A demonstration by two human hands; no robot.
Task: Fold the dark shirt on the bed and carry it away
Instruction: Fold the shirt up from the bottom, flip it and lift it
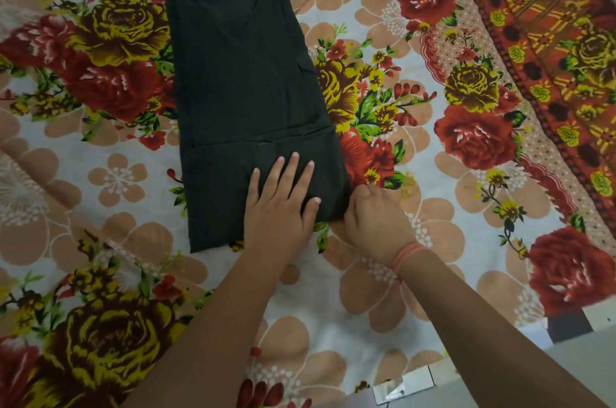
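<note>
Lying on open sheet (100, 174), the shirt (243, 74) was pressed by the flat left hand (283, 204). Its right edge was pinched by the right hand (373, 221).

There's the bed (466, 234), covered with a flowered sheet (116, 174): red and yellow roses on white, and an orange patterned border down the right side. Flat on the sheet lies the dark shirt (246, 90), folded into a long narrow strip, collar end farthest away.
</note>
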